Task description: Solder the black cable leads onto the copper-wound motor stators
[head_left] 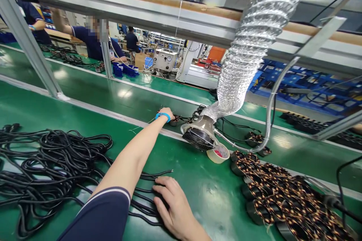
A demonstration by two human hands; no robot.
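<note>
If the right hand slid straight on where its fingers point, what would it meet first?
The ends of the black cables, right by the fingertips of the right hand, with the left forearm beyond; contact height is hard to judge.

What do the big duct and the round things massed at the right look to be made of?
The duct: thin metal foil, probably aluminium; shiny, crinkled silver folds. The round parts: copper-coloured windings, likely enamelled wire, around dark, smooth-sided bodies, perhaps steel.

Navy short sleeve edged with white, bright blue band on the wrist
</note>
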